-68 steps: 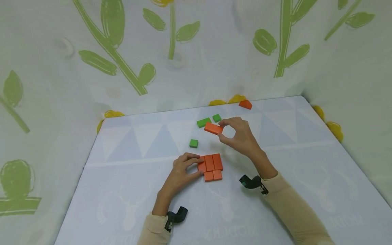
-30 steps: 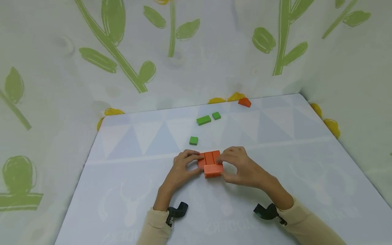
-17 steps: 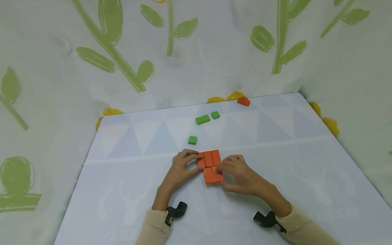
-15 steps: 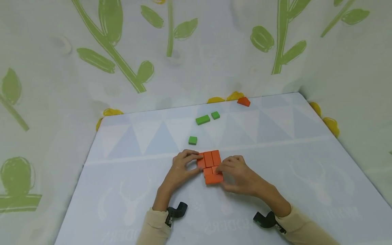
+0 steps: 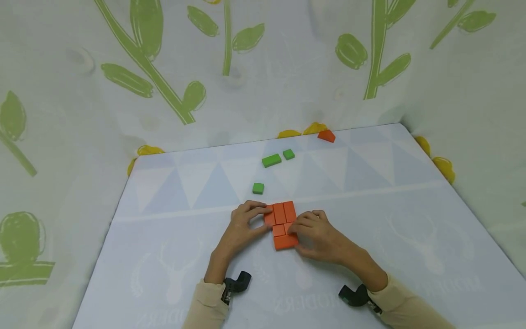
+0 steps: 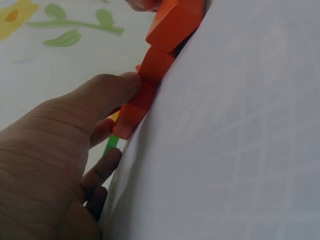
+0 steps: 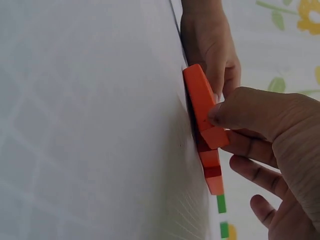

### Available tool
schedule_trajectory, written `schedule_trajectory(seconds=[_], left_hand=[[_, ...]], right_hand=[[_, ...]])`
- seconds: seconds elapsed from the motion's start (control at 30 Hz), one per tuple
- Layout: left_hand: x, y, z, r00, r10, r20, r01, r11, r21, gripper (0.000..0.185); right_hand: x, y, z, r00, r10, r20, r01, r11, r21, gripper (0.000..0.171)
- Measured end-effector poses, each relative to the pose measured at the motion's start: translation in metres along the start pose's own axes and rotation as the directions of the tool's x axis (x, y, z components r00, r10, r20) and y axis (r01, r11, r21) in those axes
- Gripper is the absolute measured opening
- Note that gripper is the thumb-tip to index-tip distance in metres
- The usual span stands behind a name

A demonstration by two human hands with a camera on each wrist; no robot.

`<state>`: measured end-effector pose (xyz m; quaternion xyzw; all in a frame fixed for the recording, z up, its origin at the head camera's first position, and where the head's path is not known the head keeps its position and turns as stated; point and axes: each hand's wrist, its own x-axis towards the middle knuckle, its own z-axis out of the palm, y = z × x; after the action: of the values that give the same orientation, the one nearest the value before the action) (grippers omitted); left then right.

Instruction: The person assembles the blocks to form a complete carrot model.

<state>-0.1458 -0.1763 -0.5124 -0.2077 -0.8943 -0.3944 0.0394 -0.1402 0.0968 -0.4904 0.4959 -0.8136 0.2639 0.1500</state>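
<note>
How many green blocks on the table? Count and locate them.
3: a long green block, a small green block just right of it, and another small one nearer the orange cluster. Others could be hidden.

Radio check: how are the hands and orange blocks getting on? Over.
Left hand pinching leftmost orange block. Right hand gripping long orange block at near end of the orange group. Green blocks apart, farther off; not in the way.

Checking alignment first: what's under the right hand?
The right hand partly covers a small orange block; its thumb touches the front orange block near the right end. The small block's covered part and tabletop below the palm are hidden.
</note>
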Motion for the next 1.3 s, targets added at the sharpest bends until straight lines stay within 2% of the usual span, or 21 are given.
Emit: schedule_trajectory(seconds=[0.17,0.3,0.37,0.5,0.57,0.67,0.77,0.87,0.97,1.1,1.3], left_hand=[[0.0,-0.002,0.001,1.0,0.009,-0.005,-0.009,1.0,0.01,0.04],[0.0,-0.002,0.001,1.0,-0.008,0.005,0.008,1.0,0.009,0.04],[0.0,-0.001,0.0,1.0,-0.015,0.006,0.015,1.0,0.007,0.04],[0.001,-0.001,-0.001,1.0,-0.029,0.005,0.029,1.0,-0.001,0.041],[0.0,-0.001,0.0,0.999,-0.04,0.011,0.04,0.999,-0.001,0.041],[-0.002,-0.001,0.001,0.998,-0.053,0.023,0.053,0.999,-0.002,0.041],[-0.002,-0.001,0.002,0.998,-0.063,0.029,0.063,0.998,-0.001,0.041],[-0.002,-0.002,0.003,0.998,-0.061,0.03,0.061,0.998,-0.001,0.041],[-0.004,-0.002,0.003,0.998,-0.057,0.029,0.057,0.998,0.011,0.042],[-0.007,-0.003,0.002,0.998,-0.056,0.021,0.056,0.998,0.019,0.041],[-0.016,-0.005,0.003,0.998,-0.06,0.014,0.061,0.998,-0.005,0.041]], right_hand=[[-0.002,0.0,0.0,1.0,0.016,0.012,-0.016,1.0,-0.014,0.032],[-0.001,0.001,-0.003,0.998,0.047,0.029,-0.048,0.999,0.016,0.032],[0.002,0.004,-0.009,0.996,0.082,0.036,-0.083,0.996,0.039,0.032],[0.012,0.016,-0.028,0.974,0.223,0.031,-0.224,0.973,0.06,0.032],[0.017,0.027,-0.04,0.952,0.305,0.015,-0.306,0.95,0.064,0.031],[0.026,0.05,-0.058,0.906,0.422,-0.022,-0.42,0.906,0.061,0.027],[0.037,0.082,-0.072,0.861,0.506,-0.058,-0.504,0.862,0.05,0.025],[0.043,0.119,-0.081,0.809,0.586,-0.045,-0.587,0.81,-0.002,0.026],[0.046,0.157,-0.085,0.75,0.662,0.0,-0.659,0.748,-0.079,0.03],[0.051,0.202,-0.082,0.696,0.718,0.007,-0.71,0.689,-0.144,0.036],[0.065,0.24,-0.069,0.613,0.789,0.024,-0.774,0.607,-0.182,0.046]])
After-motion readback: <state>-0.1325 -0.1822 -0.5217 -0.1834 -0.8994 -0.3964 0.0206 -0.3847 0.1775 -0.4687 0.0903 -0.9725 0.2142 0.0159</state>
